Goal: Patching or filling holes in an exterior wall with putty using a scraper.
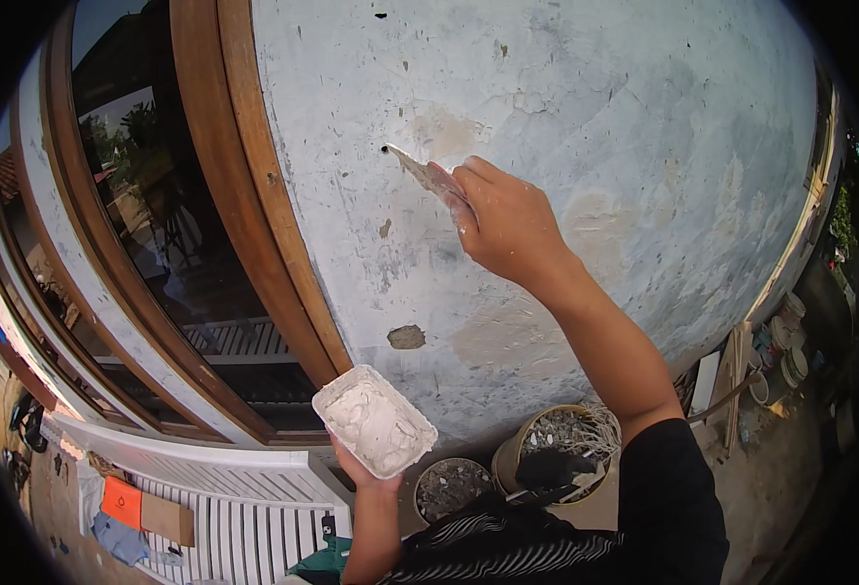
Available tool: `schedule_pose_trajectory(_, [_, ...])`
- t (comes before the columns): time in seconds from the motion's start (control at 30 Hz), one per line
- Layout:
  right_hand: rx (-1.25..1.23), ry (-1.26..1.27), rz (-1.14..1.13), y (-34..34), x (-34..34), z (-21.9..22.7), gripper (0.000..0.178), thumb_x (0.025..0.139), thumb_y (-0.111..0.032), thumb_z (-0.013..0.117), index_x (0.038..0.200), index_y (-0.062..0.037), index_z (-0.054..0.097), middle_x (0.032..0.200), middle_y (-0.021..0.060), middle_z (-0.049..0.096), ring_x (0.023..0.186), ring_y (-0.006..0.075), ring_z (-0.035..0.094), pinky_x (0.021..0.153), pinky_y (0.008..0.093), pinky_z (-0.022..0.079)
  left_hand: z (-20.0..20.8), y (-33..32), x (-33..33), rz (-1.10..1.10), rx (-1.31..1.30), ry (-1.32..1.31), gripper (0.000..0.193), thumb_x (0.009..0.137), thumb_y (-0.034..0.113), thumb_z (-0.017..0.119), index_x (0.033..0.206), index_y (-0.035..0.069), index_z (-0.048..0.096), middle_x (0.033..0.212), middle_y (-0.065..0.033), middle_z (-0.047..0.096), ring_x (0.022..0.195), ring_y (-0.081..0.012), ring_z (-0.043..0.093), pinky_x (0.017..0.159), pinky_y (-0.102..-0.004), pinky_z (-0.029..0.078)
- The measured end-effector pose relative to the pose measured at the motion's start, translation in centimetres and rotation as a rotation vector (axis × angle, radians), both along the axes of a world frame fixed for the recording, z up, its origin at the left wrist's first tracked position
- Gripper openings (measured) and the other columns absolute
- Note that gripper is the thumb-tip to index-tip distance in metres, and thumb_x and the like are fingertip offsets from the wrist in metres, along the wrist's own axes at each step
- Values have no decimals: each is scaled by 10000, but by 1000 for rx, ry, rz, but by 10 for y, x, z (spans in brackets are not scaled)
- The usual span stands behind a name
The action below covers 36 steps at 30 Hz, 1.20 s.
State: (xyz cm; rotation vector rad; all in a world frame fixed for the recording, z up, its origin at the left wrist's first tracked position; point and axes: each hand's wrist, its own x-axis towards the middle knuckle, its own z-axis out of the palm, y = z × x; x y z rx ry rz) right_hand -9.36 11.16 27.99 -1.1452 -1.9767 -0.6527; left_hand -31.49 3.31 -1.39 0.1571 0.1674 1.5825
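Note:
In my right hand (502,219) is a putty knife (427,177), its flat blade smeared with pale filler. The blade's tip meets the wall (351,234) beside a small dark hole (384,149). My fingers are wrapped round the knife, and its handle is hidden by them. Lower down, my left hand (363,470) grips a rectangular white tub (375,421) from beneath. Creamy off-white putty with a rough, worked surface fills the tub. The blue-white wall has flaking paint, beige patches (507,336) of filler and a larger chipped hole (407,336) above the tub.
A brown wooden window frame (244,185) with dark glass borders the wall at left. Below it stands a white slatted bench (244,522) with an orange box (122,502) and a cloth. Two plant pots (452,489) sit at the wall's foot; wooden strips (736,375) lean at right.

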Motion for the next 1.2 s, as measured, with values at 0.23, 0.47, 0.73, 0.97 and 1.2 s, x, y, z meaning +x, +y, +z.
schedule_pose_trajectory(0.23, [-105,156,117,24,2,2,149,934,-140,597,988,-4,624,934,153,628,834,380,631,712,483,507,3,-3,-6,32,40,6,629,1025,557,380,1476,127,466,1428,-112,564,1262,-349,581,1034,-541,494])
schedule_pose_trajectory(0.47, [26,261,208,22,-11,6,138,936,-138,616,952,-3,637,902,134,619,825,366,623,679,451,502,4,-1,-12,71,22,22,620,1029,545,365,1467,119,475,1418,-110,571,1255,-345,587,1032,-537,497])
schedule_pose_trajectory(0.73, [648,17,268,52,-21,-4,121,724,-35,710,837,-75,697,915,27,629,855,254,616,674,381,498,11,-3,-11,74,17,29,625,1022,550,374,1466,123,478,1414,-107,575,1252,-343,589,1033,-536,497])
schedule_pose_trajectory(0.97, [691,-194,189,83,-10,-34,98,761,-95,706,849,-130,731,971,-4,659,924,232,603,756,374,468,5,-2,-18,83,3,11,626,1017,563,380,1460,135,491,1419,-92,574,1261,-341,582,1046,-534,486])
schedule_pose_trajectory(1.2, [624,-218,154,92,-22,-49,70,749,-94,666,808,-124,689,971,-6,631,898,220,591,750,378,424,3,2,-16,81,-30,33,618,1017,566,385,1459,148,495,1426,-90,570,1273,-336,574,1057,-530,477])
